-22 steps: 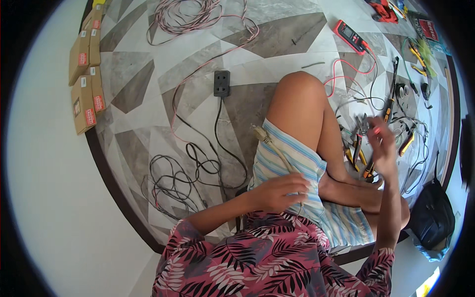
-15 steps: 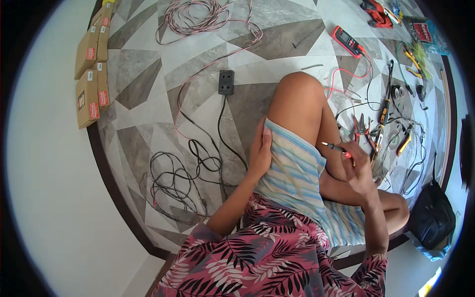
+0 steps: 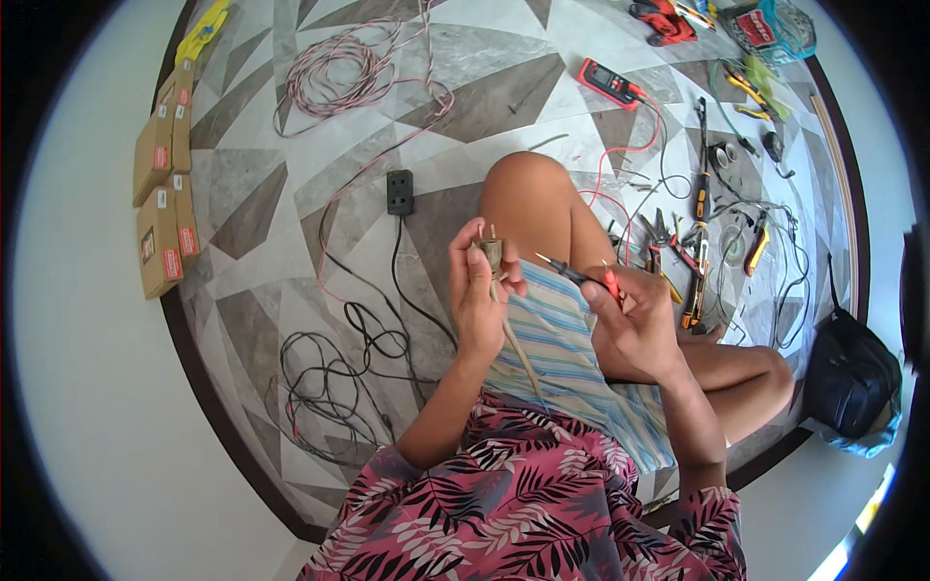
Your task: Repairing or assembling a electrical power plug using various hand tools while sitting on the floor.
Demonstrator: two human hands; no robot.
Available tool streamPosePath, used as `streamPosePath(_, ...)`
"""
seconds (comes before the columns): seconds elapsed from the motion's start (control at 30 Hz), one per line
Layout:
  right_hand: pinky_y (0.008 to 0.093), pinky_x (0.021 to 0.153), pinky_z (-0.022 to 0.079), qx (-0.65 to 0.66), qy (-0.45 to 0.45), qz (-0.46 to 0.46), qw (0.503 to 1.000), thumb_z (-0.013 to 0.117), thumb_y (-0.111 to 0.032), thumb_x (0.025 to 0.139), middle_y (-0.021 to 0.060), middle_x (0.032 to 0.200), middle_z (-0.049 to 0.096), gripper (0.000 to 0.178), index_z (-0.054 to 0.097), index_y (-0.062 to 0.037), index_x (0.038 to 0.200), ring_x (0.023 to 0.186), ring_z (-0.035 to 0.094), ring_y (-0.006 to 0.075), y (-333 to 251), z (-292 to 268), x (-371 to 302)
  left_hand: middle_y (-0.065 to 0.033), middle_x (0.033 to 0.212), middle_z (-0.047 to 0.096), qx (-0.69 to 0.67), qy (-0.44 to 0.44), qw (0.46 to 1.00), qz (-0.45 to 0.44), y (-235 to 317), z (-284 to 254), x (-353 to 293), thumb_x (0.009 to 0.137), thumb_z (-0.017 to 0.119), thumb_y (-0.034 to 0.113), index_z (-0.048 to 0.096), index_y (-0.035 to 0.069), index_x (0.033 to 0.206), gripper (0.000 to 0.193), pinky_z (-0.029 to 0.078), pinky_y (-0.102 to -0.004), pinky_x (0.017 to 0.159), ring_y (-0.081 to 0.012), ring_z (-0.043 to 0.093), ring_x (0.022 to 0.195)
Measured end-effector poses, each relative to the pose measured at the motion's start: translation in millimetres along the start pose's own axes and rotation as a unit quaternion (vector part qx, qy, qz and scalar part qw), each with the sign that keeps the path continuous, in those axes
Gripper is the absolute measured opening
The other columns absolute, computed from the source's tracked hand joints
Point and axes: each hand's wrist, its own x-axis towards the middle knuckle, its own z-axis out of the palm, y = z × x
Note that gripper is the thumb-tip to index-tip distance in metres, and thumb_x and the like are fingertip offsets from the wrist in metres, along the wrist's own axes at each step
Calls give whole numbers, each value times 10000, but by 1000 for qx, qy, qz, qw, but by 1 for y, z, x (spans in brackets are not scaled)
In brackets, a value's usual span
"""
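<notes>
My left hand (image 3: 473, 310) is closed round a brownish two-pin plug (image 3: 491, 254), its pins pointing up and away from me. From the plug a beige cord (image 3: 520, 349) runs down over my striped shorts. A short way to the right, my right hand (image 3: 639, 324) grips a pair of test probes, the black probe (image 3: 567, 271) with its metal tip aimed toward the plug and the red probe (image 3: 610, 281) beside it. The tips are apart from the plug. Their leads run to a red multimeter (image 3: 608, 83) on the floor ahead; its reading is too small to make out.
A black socket block (image 3: 400, 192) lies left of my knee, its cable joining tangled black wire (image 3: 334, 387). Beyond is a red-and-white cable coil (image 3: 339, 82). Cardboard boxes (image 3: 160, 237) line the left wall. Pliers (image 3: 659, 237), screwdrivers and wires lie right, near a black bag (image 3: 852, 378).
My left hand has come up from my thigh and now holds the plug. My right hand has moved left with both probes, their tips now apart. The view has shifted too.
</notes>
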Motion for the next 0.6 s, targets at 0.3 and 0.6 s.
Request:
streamPosePath(0.3, 297, 499, 348, -2, 24, 29, 999, 675, -90, 872, 82, 583, 485, 186, 588, 40, 772, 526, 381, 125, -1, 6, 19, -15, 851, 531, -164, -127, 971, -122, 15, -3, 17, 1048, 317, 343, 500, 68, 1176, 354, 287, -167, 486, -19, 336, 561)
streamPosePath(0.6, 327, 507, 381, 14, 44, 6, 999, 691, -85, 856, 133, 615, 543, 137, 649, 45, 843, 506, 434, 171, 9, 11, 17, 5, 794, 494, -32, -117, 985, -120, 12, -1, 17, 1034, 305, 335, 530, 49, 1119, 374, 252, -167, 451, -18, 288, 511)
